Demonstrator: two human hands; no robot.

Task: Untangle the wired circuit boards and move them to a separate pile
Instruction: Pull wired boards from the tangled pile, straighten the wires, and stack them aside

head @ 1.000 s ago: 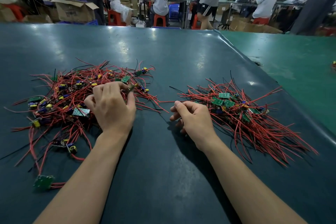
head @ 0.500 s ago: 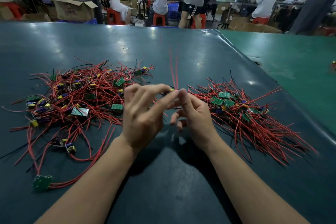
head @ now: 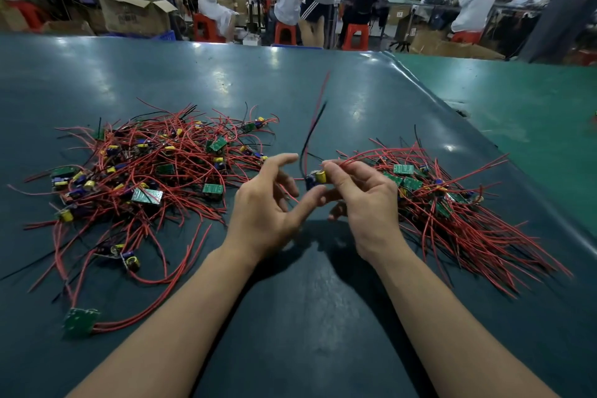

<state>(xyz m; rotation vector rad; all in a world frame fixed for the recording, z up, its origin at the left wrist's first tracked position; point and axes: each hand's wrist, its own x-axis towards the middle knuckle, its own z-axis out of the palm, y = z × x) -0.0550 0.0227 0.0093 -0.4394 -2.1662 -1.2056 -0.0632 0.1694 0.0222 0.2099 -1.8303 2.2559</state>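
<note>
Midway through the sort, a worker's right hand (head: 365,200) pinches one freed circuit board (head: 318,178) between the piles, its wires trailing up; the left hand (head: 268,200) hovers with fingers spread, holding nothing. The tangled heap (head: 145,178) looks larger than the sorted pile (head: 452,203).

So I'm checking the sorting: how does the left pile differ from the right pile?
The left pile is a loose tangle, its wires looping every way; the right pile's wires mostly fan one way, toward the near right. The left pile spreads wider, with a stray board near the table's front; the right pile is more compact. Both hold green boards with red and black wires.
</note>
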